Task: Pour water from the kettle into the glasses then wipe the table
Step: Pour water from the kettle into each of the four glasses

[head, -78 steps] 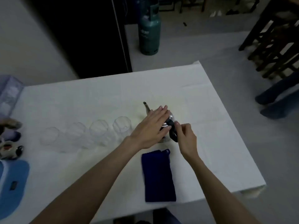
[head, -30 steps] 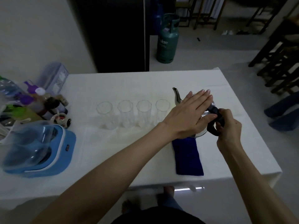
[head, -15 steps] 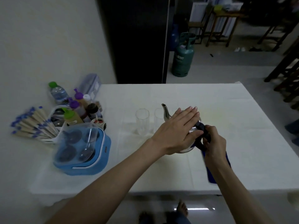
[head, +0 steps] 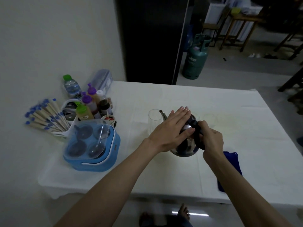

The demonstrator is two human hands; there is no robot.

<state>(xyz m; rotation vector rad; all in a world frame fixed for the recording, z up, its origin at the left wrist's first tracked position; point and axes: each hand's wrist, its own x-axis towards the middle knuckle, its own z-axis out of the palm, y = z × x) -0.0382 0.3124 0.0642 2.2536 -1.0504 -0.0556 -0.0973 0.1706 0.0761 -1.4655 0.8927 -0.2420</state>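
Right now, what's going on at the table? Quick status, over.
Right hand gripping kettle handle; left hand flat on its lid. Spout at leftmost glass. Blue cloth lies unused. Nothing in the way.

Kettle (head: pixel 186 147) lid under left hand (head: pixel 170 131)
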